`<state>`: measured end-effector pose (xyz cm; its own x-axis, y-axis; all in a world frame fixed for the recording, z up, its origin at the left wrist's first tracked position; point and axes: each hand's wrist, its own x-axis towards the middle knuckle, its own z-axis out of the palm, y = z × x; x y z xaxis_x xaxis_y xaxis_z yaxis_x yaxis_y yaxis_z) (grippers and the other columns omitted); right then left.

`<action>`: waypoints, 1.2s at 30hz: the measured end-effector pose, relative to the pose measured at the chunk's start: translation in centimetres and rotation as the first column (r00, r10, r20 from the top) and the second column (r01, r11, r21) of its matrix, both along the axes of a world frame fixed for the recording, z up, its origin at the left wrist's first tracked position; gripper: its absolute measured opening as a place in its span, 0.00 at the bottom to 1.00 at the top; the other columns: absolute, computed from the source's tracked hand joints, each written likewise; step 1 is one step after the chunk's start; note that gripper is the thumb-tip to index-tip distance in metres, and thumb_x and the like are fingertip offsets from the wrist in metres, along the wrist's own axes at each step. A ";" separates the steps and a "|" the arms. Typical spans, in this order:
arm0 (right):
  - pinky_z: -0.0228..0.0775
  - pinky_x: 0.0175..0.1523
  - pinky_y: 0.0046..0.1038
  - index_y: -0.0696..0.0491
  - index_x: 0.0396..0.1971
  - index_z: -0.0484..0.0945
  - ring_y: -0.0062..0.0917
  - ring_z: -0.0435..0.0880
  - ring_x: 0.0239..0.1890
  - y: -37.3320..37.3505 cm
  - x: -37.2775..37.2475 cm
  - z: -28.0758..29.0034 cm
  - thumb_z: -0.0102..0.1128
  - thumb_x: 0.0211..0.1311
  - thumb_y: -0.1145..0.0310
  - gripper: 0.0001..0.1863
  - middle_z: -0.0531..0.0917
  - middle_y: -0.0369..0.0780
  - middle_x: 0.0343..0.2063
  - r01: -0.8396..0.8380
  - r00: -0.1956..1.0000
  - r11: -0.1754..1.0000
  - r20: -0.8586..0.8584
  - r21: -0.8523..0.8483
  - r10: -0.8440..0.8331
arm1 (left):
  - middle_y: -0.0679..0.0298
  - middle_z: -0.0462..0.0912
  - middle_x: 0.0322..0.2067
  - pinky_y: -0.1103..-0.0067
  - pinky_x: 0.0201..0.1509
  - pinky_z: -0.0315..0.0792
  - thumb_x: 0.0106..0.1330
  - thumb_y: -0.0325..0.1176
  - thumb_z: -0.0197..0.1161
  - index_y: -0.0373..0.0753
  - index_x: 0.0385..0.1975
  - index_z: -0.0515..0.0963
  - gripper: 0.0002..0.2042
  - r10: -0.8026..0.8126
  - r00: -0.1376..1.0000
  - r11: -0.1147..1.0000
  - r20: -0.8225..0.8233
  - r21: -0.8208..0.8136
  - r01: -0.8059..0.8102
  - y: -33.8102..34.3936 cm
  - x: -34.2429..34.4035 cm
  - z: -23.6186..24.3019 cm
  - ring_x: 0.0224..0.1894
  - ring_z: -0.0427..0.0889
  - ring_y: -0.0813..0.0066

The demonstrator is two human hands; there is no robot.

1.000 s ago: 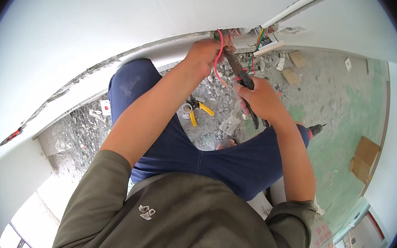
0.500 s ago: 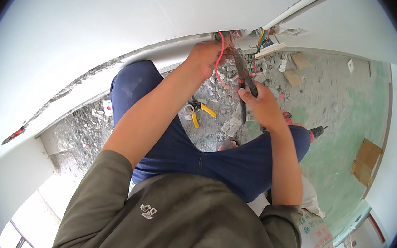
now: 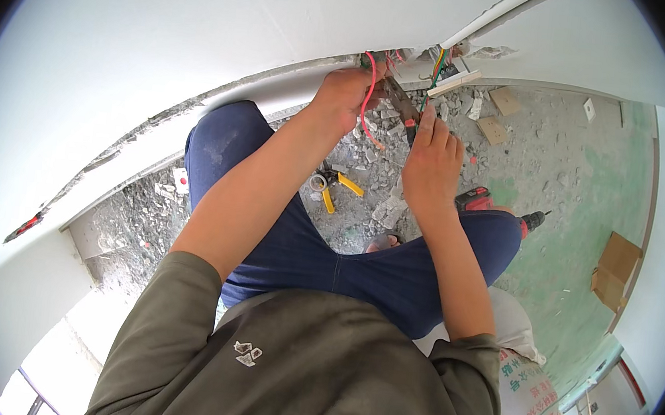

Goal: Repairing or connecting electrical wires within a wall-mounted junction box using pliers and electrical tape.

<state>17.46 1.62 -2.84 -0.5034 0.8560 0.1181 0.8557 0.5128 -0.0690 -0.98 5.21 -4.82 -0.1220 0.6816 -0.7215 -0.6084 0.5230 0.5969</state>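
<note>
My left hand [image 3: 346,95] is closed low at the wall, its fingertips pinching thin wires by the wall opening and partly hidden. A red wire [image 3: 364,108] with a bare copper end loops down over that hand. My right hand [image 3: 432,167], back upward, wraps the handles of a pair of pliers [image 3: 398,99]. The pliers' jaws lie at the left fingertips; most of the handles are hidden under the right hand. Just right of the pliers, green and yellow wires [image 3: 440,67] hang from the wall beside a white switch plate [image 3: 454,84].
Yellow-handled wire strippers [image 3: 329,194] and a roll of white tape [image 3: 317,183] lie on the rubble-strewn floor between my knees. A red and black drill [image 3: 475,199] rests by my right knee. Cardboard [image 3: 613,270] and a printed sack [image 3: 527,394] are at the right.
My right hand has turned back-up and moved forward along the pliers, covering handles that showed before. The pliers' handles have swung closer together. My left hand stays nearly in place.
</note>
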 end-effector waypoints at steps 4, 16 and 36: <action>0.69 0.50 0.40 0.60 0.62 0.58 0.44 0.76 0.46 0.4 0.1 -0.1 0.52 0.53 0.76 0.33 0.73 0.49 0.46 0.051 0.998 0.989 -0.032 -0.139 -0.056 | 0.62 0.80 0.38 0.76 0.43 0.72 0.62 0.43 0.65 0.37 0.38 0.79 0.15 0.005 1.000 1.000 0.013 0.012 -0.005 0.0 0.1 0.0 0.40 0.78 0.72; 0.67 0.40 0.31 0.56 0.49 0.74 0.26 0.74 0.30 4.3 2.6 1.2 0.58 0.62 0.62 0.19 0.78 0.43 0.28 -0.152 0.905 0.592 -0.352 -0.792 -0.239 | 0.61 0.81 0.41 0.75 0.53 0.67 0.62 0.45 0.65 0.37 0.41 0.77 0.17 -0.042 0.999 0.998 -0.005 0.043 0.042 0.0 0.0 0.0 0.48 0.77 0.70; 0.69 0.47 0.38 0.56 0.52 0.72 0.47 0.79 0.43 5.1 2.7 3.0 0.56 0.62 0.59 0.22 0.80 0.53 0.37 -0.129 0.948 0.610 -0.278 -0.781 -0.155 | 0.65 0.80 0.38 0.73 0.49 0.72 0.60 0.42 0.67 0.39 0.39 0.79 0.15 0.025 1.000 1.000 0.007 -0.008 -0.024 -0.2 0.2 0.8 0.42 0.78 0.69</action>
<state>20.16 6.68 0.21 -0.5534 0.6924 -0.4630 0.7249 0.1266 -0.6772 -0.75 5.03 -3.97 -0.1332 0.6727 -0.7278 -0.6256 0.5125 0.5882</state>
